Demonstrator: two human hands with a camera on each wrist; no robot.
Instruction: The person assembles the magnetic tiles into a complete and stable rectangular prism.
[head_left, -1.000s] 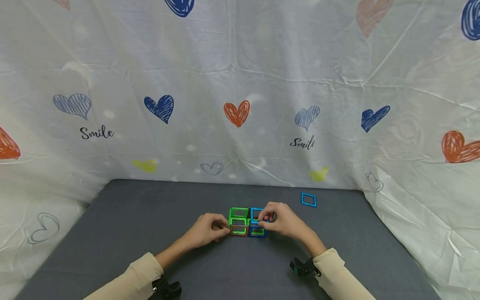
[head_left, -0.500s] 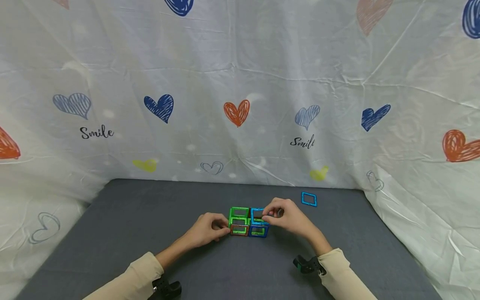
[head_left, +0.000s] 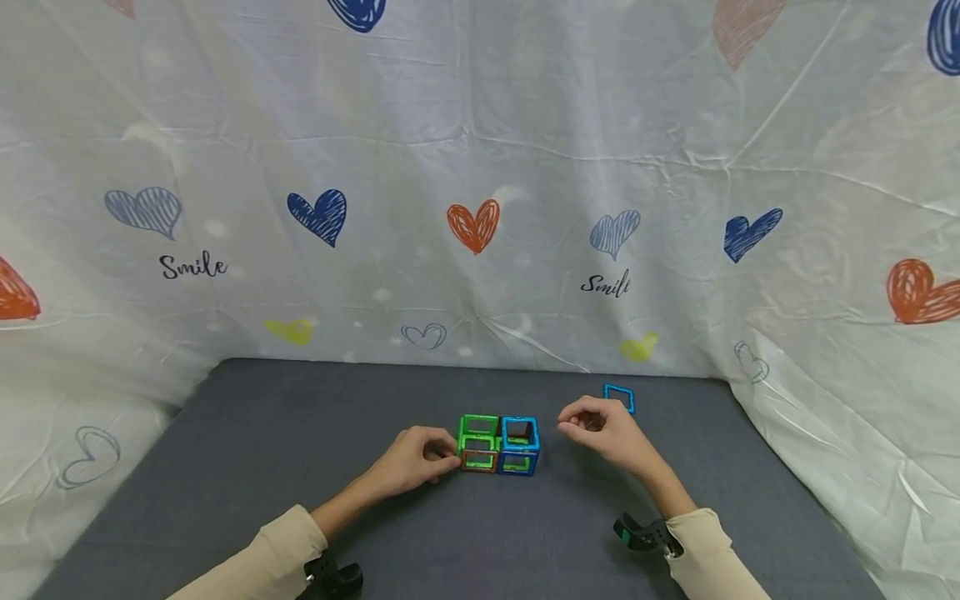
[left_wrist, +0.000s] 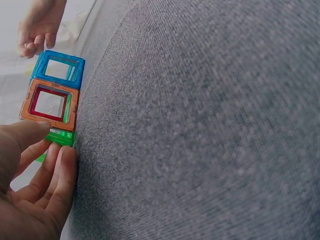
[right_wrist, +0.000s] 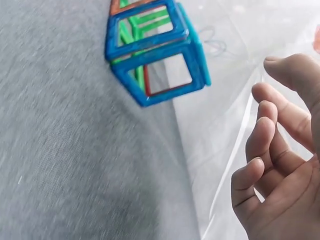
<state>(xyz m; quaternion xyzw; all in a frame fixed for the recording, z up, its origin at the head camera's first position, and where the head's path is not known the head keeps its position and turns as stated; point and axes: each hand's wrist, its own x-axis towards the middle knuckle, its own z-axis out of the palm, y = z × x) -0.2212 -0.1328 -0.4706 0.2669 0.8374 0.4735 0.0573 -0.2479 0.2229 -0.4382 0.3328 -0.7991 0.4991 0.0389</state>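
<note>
A block of two joined cubes built from magnetic tiles (head_left: 481, 451) stands on the grey table. Its left half shows green and orange frames, its right half blue ones (right_wrist: 150, 31). At the block's left end is my left hand (head_left: 415, 456); in the left wrist view its thumb lies on the orange tile's (left_wrist: 49, 105) edge and the curled fingers touch the green end. To the right of the block and apart from it, my right hand (head_left: 609, 429) hovers with loosely bent fingers and nothing in them. Behind it lies a single blue magnetic tile (head_left: 619, 398), partly covered by the hand.
A grey cloth covers the table (head_left: 315, 417). White fabric (head_left: 390, 167) printed with hearts hangs behind it and along the sides. A black strap device sits on each wrist, below cream sleeves (head_left: 258, 554).
My right hand has let go of the blue tile on top of the block and moved right, towards the loose blue tile. My left hand has stayed at the block's left end.
</note>
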